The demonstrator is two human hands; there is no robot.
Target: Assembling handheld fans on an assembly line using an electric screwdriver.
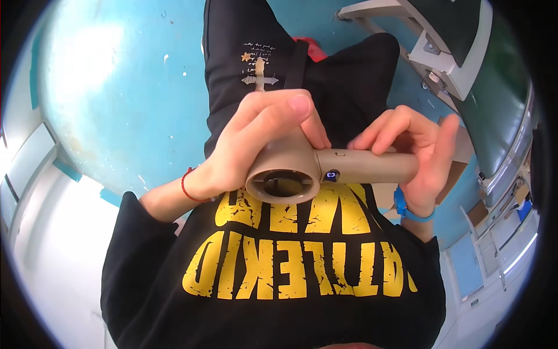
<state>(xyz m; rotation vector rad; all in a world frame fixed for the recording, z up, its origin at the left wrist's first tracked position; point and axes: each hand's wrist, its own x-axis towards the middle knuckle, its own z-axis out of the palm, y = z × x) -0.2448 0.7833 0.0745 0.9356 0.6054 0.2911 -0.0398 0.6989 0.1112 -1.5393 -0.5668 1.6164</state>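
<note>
In front of my chest I hold a beige handheld fan (290,154) sideways, its handle pointing right. Its round head has an open, dark mouth that faces me. A small lit display sits on the handle close to the head. My left hand (267,119), with a red cord at the wrist, is closed over the top and left side of the head. My right hand (421,148), wearing a blue wristband (407,206), grips the far end of the handle, thumb raised off it. The palm side of the left grip is hidden.
Below are my legs in black trousers (250,35) over a light blue floor (128,116). At the upper right stands a white-framed piece of furniture (465,81) with dark panels. A cardboard box (453,181) shows partly behind my right wrist.
</note>
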